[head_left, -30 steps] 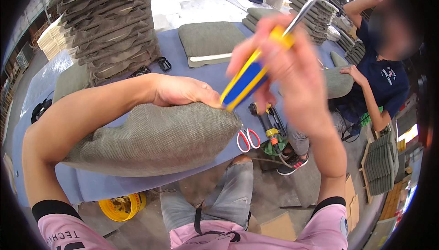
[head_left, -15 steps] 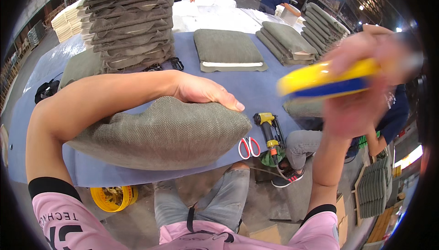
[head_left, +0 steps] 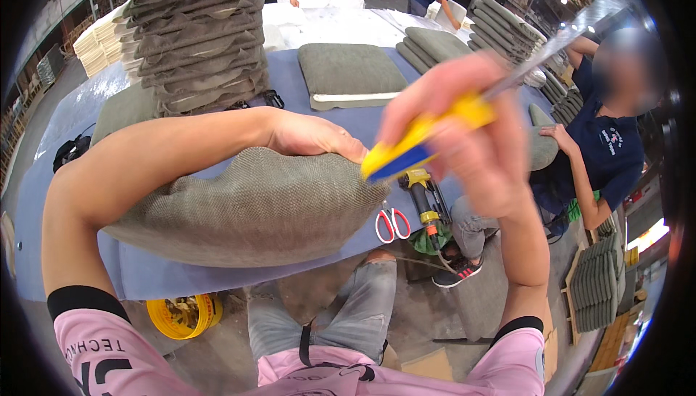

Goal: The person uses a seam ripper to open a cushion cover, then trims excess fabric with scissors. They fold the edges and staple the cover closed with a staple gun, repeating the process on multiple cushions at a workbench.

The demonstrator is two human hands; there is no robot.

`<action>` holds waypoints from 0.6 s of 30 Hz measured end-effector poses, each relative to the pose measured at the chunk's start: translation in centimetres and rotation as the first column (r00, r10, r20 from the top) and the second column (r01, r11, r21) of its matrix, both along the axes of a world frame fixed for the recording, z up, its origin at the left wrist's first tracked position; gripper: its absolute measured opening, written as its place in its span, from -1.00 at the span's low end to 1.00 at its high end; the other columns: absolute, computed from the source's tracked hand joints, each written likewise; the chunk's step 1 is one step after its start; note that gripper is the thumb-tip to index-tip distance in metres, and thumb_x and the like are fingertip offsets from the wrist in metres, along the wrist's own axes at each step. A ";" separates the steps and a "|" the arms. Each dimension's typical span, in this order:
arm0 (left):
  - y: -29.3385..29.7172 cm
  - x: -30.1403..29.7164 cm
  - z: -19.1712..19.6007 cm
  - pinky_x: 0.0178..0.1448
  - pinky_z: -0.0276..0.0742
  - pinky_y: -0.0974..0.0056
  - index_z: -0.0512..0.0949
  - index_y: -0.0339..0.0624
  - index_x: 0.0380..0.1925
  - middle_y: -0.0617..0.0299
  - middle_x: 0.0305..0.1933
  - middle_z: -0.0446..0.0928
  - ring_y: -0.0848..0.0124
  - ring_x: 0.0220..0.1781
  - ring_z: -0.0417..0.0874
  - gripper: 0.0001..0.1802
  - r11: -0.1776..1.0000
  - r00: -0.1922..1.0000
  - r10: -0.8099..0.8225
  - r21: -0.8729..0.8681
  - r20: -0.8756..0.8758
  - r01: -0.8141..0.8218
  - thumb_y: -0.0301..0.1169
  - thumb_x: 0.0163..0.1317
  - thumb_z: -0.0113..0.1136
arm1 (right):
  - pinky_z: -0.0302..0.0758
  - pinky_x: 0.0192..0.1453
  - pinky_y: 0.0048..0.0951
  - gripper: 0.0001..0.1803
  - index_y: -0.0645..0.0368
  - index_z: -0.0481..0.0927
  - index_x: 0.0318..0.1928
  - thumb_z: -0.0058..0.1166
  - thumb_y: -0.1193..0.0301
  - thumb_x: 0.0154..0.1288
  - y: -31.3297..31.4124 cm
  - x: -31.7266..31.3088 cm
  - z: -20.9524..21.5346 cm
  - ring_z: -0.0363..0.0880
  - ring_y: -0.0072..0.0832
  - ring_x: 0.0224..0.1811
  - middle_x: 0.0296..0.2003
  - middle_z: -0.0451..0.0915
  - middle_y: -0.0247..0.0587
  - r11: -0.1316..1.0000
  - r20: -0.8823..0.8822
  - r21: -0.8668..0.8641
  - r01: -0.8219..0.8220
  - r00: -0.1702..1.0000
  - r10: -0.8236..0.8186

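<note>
A grey-green fabric cushion [head_left: 254,211] stands on edge at the near side of the blue-covered table [head_left: 290,77]. My left hand [head_left: 315,139] is closed over its upper edge, with the forearm lying along its far side. My right hand [head_left: 471,139], blurred by motion, is closed around a yellow-and-blue-handled tool [head_left: 406,151] with a long metal shaft or blade pointing up and to the right. The handle's butt end overlaps the cushion's right corner in view; whether it touches I cannot tell.
Red-handled scissors [head_left: 392,223] and a yellow-and-black air nailer [head_left: 420,197] lie right of the cushion. Behind stand a tall fabric stack [head_left: 196,41] and a finished-looking seat pad [head_left: 351,70]. A person [head_left: 609,139] sits close at right. A yellow bucket [head_left: 199,329] is below the table.
My right hand has swung left and inward with the tool, bringing its handle to the cushion's right corner. My left hand keeps its hold on the cushion.
</note>
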State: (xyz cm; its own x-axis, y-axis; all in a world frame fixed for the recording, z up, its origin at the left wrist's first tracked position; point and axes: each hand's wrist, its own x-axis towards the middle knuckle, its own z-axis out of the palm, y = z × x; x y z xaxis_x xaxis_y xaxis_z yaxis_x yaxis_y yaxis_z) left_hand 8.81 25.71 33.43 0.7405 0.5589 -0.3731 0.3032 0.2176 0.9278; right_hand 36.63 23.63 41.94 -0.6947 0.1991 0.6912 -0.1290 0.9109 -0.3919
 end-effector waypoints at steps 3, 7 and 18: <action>0.0 0.0 0.7 0.17 0.70 0.32 0.74 -0.20 0.22 0.33 0.09 0.80 0.54 0.02 0.78 -0.48 0.992 1.000 -0.017 -0.121 -0.012 0.015 0.05 0.70 0.23 | 0.69 0.10 -0.33 -0.64 0.16 0.35 0.35 -0.15 0.18 0.85 -1.5 2.1 4.2 0.69 -0.30 0.02 -0.03 0.66 0.07 0.977 -0.252 -0.144 -0.154 0.961 0.115; 0.2 0.1 -0.1 0.19 0.69 0.32 0.74 -0.21 0.24 0.33 0.10 0.79 0.53 0.05 0.77 -0.45 0.999 0.999 -0.029 0.017 0.033 0.029 0.07 0.71 0.20 | 0.73 0.14 -0.19 -0.70 0.11 0.30 0.36 -0.16 0.25 0.86 -2.3 -0.2 1.2 0.74 -0.26 -0.05 -0.11 0.70 0.04 0.992 -0.127 0.001 -0.129 0.983 0.129; -0.6 0.0 0.8 0.21 0.69 0.33 0.73 -0.23 0.26 0.31 0.11 0.78 0.53 0.07 0.76 -0.40 0.999 0.999 -0.048 0.002 -0.025 0.048 0.11 0.71 0.20 | 0.69 -0.15 -0.46 -0.68 0.11 0.42 0.25 -0.01 0.16 0.80 -1.9 -0.7 -0.4 0.62 -0.56 -0.27 -0.03 0.73 -0.02 0.976 -0.034 -0.200 -0.089 0.996 0.083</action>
